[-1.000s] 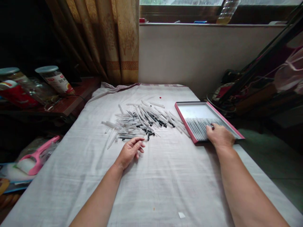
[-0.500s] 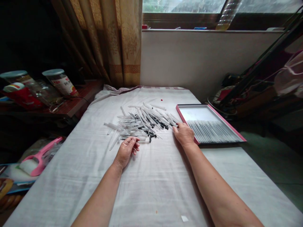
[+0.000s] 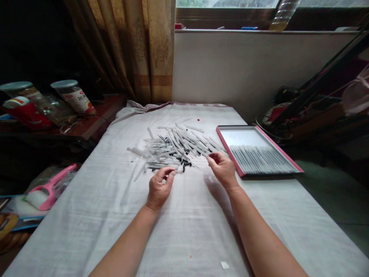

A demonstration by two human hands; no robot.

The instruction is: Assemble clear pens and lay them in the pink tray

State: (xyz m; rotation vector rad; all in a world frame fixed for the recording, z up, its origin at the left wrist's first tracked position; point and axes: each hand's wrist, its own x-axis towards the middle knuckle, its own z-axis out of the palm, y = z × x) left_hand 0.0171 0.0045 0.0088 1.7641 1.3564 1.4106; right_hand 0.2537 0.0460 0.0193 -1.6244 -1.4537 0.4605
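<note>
A loose pile of clear plastic tubes and black-tipped refills (image 3: 173,149) lies on the white cloth (image 3: 184,227). My left hand (image 3: 159,188) hovers just in front of the pile, thumb and forefinger pinched together; what they hold is too small to make out. My right hand (image 3: 222,168) is at the pile's right edge, fingers also pinched, with a clear tube apparently between them. To the right sits a pink-rimmed tray (image 3: 230,152) with a neat row of clear tubes (image 3: 261,159) in its near half.
Jars (image 3: 72,96) stand on a dark wooden shelf at the left, and a pink-handled tool (image 3: 50,187) lies lower down. A curtain (image 3: 144,50) and a wall with a window sill are behind. Cluttered items fill the right side. A small white scrap (image 3: 225,265) lies near me.
My right hand left the tray's row of tubes and moved left to the pile, then pinched shut. My left hand lifted slightly and closed its fingers into a pinch.
</note>
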